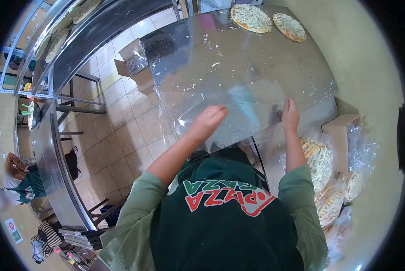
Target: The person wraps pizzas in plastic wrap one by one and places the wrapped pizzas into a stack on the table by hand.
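Two hands work low over the near side of the metal table [184,58], w/ clear plastic film [231,124] lying between them, spread fairly flat — prob. so it stays smooth while handled. Left hand [208,121] has its fingers curled in over the film's left part; can't tell if it's clamped on any. Right hand [291,115] is at the film's right side, fingers close together, pointing fwd; can't tell whether it pinches the edge either. The wide spacing btwn hands looks meant to control both sides. Two topped pizzas [251,18] sit at the table's far edge, well apart from the hands, prob. to leave working room. Bagged pizzas [319,165] are piled by the right arm, next to an open cardboard box [336,140] — handy for that side, I'd say.
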`<move>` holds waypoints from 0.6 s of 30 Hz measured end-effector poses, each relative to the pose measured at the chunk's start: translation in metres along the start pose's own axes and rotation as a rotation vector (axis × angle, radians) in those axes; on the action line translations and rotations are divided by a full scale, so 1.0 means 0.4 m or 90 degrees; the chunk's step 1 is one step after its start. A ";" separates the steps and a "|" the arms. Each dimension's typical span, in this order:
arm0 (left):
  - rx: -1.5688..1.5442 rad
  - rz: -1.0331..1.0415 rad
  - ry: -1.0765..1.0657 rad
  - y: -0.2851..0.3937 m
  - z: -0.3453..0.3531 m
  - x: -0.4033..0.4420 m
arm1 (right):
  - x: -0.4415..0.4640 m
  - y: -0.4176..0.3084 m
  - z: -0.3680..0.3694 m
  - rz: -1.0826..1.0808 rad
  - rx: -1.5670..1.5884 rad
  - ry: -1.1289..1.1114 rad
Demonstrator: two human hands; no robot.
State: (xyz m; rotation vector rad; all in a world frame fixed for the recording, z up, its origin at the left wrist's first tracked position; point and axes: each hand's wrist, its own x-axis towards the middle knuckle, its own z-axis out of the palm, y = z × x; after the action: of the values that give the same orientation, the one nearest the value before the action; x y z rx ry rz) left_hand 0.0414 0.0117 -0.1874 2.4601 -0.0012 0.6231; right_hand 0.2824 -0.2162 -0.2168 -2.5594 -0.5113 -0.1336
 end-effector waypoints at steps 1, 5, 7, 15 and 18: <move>-0.044 -0.017 -0.067 -0.003 0.039 0.021 | 0.000 0.003 -0.003 0.014 0.002 -0.003; 0.067 -0.128 -0.173 -0.056 0.118 0.035 | 0.014 0.029 -0.019 0.038 -0.024 -0.028; 0.105 -0.161 -0.189 -0.057 0.116 0.039 | 0.016 0.027 -0.027 0.025 -0.063 -0.030; 0.287 -0.318 -0.249 -0.023 0.062 0.094 | 0.019 0.038 -0.018 0.021 -0.084 -0.039; 0.318 -0.193 -0.134 -0.026 0.067 0.054 | 0.025 0.059 -0.015 0.021 -0.057 -0.034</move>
State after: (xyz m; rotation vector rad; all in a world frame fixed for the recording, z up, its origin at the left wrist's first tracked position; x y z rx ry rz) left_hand 0.0736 0.0085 -0.2031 2.9095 0.4889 0.2477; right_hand 0.3007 -0.2347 -0.2209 -2.6630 -0.4938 -0.0785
